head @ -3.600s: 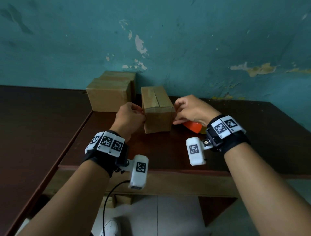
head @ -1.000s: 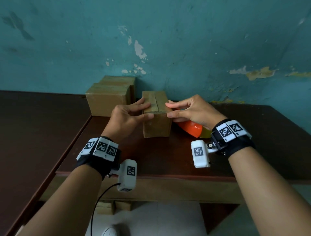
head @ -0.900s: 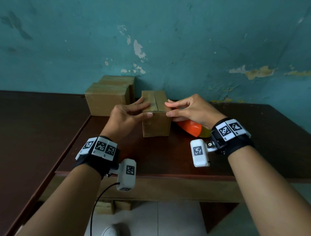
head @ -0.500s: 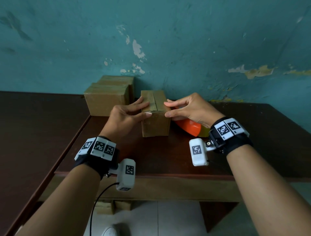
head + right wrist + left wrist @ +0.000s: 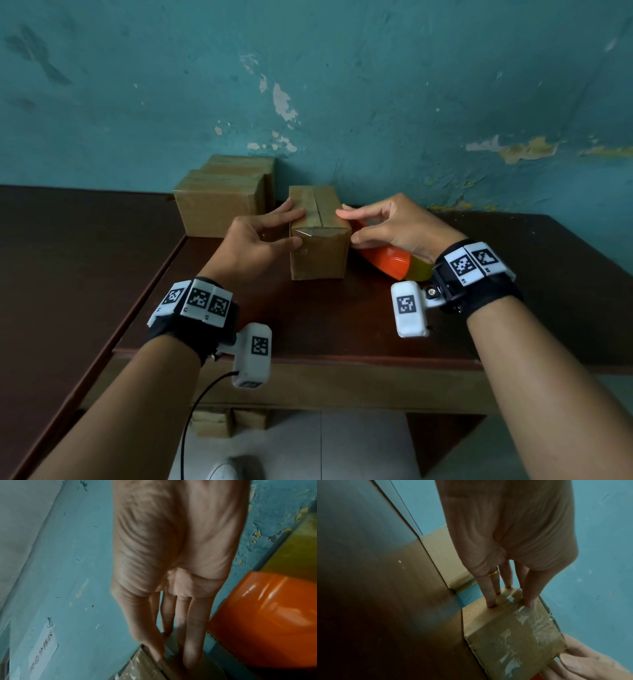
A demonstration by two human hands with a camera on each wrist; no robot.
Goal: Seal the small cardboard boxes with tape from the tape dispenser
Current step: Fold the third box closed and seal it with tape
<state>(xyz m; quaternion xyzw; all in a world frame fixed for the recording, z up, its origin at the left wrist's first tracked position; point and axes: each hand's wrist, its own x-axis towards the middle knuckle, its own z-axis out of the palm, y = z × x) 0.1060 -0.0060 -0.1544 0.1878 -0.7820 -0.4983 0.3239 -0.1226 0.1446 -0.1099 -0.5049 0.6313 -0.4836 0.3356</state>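
A small cardboard box [image 5: 318, 255] stands on the dark wooden table [image 5: 342, 325], its top seam running away from me and clear tape over its near top edge. My left hand [image 5: 293, 228] presses straight fingers on the box's left top edge, thumb at the front left corner. My right hand [image 5: 347, 228] touches the right top edge, thumb on the right front corner. In the left wrist view the left fingers [image 5: 493, 599] lie flat on the taped box [image 5: 513, 628]. The orange tape dispenser [image 5: 387, 260] lies behind my right hand, close beside it in the right wrist view [image 5: 265, 622].
Two more cardboard boxes [image 5: 219, 202] stand against the teal wall at the back left. A second, lower table surface [image 5: 68, 257] adjoins on the left. Small boxes [image 5: 226, 421] sit on the floor under the table edge.
Since 3.6 s ago the hands have left the box's sides and stretched their fingers over its top edges; the box now sits squarer. In the last second the thumbs slipped slightly down the front corners.
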